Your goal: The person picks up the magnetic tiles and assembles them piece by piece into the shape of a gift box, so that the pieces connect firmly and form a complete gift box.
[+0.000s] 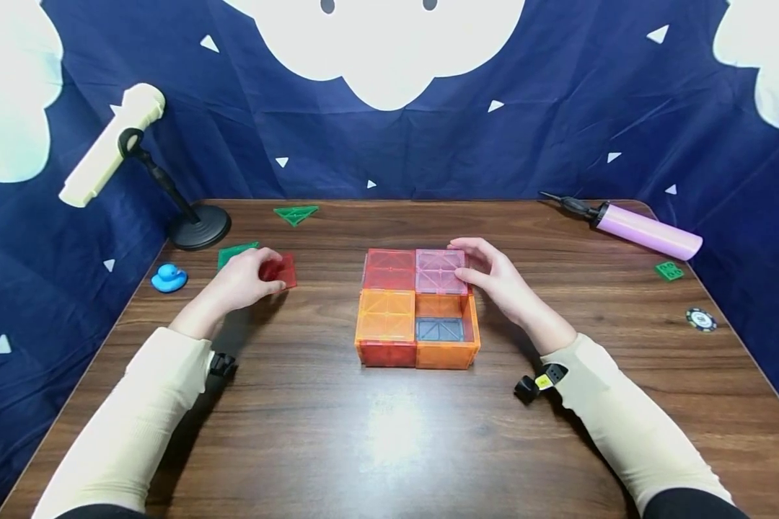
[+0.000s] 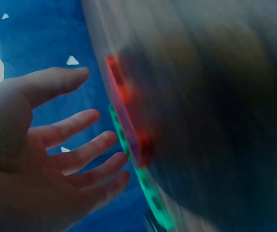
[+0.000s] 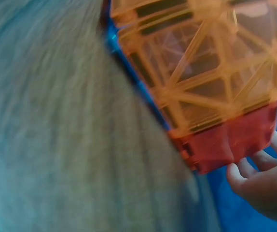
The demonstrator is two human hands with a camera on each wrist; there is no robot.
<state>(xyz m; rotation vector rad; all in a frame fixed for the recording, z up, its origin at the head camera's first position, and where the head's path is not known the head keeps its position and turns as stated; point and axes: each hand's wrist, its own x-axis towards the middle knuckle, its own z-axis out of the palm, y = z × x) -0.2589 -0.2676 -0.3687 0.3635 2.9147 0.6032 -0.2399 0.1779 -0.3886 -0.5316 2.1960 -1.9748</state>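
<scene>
A low box built of magnetic tiles point(image 1: 387, 353) stands mid-table, its walls orange and red. Red, orange and pink square tiles cover three top quarters; the near right quarter is uncovered, showing a dark blue-grey tile point(image 1: 439, 329) inside. My right hand point(image 1: 503, 285) grips the far right corner, thumb on the pink tile point(image 1: 436, 274) and fingers round the far side. In the right wrist view its fingertips meet a red side panel point(image 3: 230, 140). My left hand point(image 1: 241, 280) is over a red square tile point(image 1: 288, 269), fingers spread apart from it in the left wrist view.
A green tile point(image 1: 235, 252) lies behind the left hand, a green triangle tile point(image 1: 296, 215) at the back. Left are a blue rubber duck point(image 1: 169, 278) and a microphone stand point(image 1: 197, 227). Right are a purple hand pump point(image 1: 649, 229), a green brick point(image 1: 669, 270) and a poker chip point(image 1: 700, 319).
</scene>
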